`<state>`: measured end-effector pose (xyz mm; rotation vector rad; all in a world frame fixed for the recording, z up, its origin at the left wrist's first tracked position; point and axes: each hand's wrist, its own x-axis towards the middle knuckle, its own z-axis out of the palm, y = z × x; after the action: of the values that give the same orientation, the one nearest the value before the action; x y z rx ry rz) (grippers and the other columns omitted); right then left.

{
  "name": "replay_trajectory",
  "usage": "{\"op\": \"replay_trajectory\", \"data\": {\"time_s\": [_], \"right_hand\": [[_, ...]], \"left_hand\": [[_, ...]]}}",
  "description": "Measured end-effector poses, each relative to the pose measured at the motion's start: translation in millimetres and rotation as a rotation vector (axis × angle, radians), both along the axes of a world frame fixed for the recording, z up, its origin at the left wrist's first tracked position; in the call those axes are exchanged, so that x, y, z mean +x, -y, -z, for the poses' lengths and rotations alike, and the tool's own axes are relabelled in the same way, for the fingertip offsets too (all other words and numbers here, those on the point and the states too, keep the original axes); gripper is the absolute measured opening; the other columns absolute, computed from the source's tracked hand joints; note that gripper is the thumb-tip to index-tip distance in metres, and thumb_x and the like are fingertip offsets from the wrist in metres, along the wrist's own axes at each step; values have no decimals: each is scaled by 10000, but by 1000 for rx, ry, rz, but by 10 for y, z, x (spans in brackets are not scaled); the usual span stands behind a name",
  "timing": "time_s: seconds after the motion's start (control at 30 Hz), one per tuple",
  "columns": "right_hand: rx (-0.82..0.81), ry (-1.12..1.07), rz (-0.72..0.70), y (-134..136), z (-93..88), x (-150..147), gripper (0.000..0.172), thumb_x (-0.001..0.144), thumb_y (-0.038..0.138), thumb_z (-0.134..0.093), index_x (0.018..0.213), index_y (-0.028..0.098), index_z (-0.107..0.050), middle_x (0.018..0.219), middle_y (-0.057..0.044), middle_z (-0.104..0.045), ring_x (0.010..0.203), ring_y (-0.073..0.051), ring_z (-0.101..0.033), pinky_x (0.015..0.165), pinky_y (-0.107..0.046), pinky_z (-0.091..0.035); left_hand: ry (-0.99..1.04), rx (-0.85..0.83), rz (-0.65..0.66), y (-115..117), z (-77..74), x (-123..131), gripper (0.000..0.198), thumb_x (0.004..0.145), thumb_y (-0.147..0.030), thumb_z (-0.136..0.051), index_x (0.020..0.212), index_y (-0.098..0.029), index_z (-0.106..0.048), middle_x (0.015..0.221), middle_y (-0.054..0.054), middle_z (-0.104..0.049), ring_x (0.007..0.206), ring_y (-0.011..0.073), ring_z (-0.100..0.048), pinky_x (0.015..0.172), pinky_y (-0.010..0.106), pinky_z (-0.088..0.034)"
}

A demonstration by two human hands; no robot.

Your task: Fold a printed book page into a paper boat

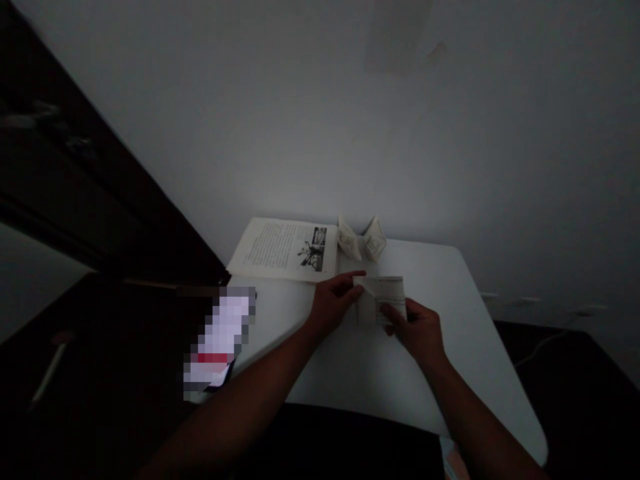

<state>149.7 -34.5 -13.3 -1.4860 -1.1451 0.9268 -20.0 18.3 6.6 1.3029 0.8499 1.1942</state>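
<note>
A small printed sheet of paper (383,298), partly folded, lies on the white table (450,313) between my hands. My left hand (334,301) pinches its left edge, with the forefinger stretched along the top. My right hand (416,329) presses down on the sheet's lower right part with closed fingers. Two folded paper pieces (361,239) stand just behind, near the wall.
An open book (285,248) with text and a picture lies at the table's back left. A blurred-out flat object (220,340) sits at the left edge. Dark furniture (75,187) stands to the left, a pale wall behind, and a cable (545,343) runs on the right floor.
</note>
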Motion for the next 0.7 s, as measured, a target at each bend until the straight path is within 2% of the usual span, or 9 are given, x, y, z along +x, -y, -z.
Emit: {"op": "replay_trajectory", "data": {"time_s": [0.2, 0.3, 0.4, 0.47, 0.53, 0.63, 0.7], "right_hand": [[-9, 8, -95, -4, -4, 21, 283, 669, 422, -700, 791, 168, -676, 546, 8, -626, 453, -122, -558, 450, -228, -470], [52, -65, -164, -15, -112, 79, 338, 674, 409, -698, 921, 182, -660, 773, -42, -700, 655, -165, -646, 611, -269, -526], [165, -44, -107, -41, -278, 166, 396, 689, 399, -687, 1026, 204, -620, 866, -66, -702, 760, -188, -659, 674, -294, -531], [195, 90, -143, -75, -373, 212, 291, 717, 384, -664, 948, 208, -650, 859, -63, -701, 762, -186, -653, 698, -303, -525], [184, 268, -258, -122, -426, 227, 194, 719, 375, -662, 813, 207, -683, 819, -48, -696, 719, -176, -639, 681, -293, -516], [143, 380, -343, -196, -419, 193, 200, 737, 395, -633, 722, 201, -678, 710, -27, -673, 630, -157, -607, 555, -253, -486], [115, 389, -365, -228, -370, 154, 221, 745, 406, -615, 703, 196, -670, 663, -20, -658, 599, -150, -592, 520, -243, -469]], "left_hand": [[42, -9, -4, -6, -6, 3, 205, 708, -261, -643, 597, -127, -533, 1066, 148, -651, 923, 210, -620, 780, 322, -480], [38, -22, 49, -23, -3, -6, 175, 703, -257, -639, 630, -131, -541, 1000, 120, -675, 849, 183, -631, 737, 298, -487], [5, -37, 143, -49, 15, -23, 160, 702, -253, -624, 645, -142, -524, 904, 86, -686, 775, 158, -624, 715, 283, -480], [-76, -23, 176, -63, 28, -33, 162, 697, -248, -615, 637, -147, -504, 797, 52, -668, 704, 136, -599, 669, 261, -465], [-204, 12, 172, -70, 34, -39, 168, 693, -252, -608, 629, -150, -492, 656, -2, -597, 595, 100, -533, 584, 226, -422], [-363, 77, 155, -68, 33, -44, 164, 705, -255, -584, 632, -155, -477, 550, -61, -449, 509, 65, -412, 505, 196, -331], [-415, 114, 150, -59, 35, -48, 157, 721, -247, -567, 645, -159, -462, 551, -70, -414, 511, 62, -384, 499, 191, -307]]}}
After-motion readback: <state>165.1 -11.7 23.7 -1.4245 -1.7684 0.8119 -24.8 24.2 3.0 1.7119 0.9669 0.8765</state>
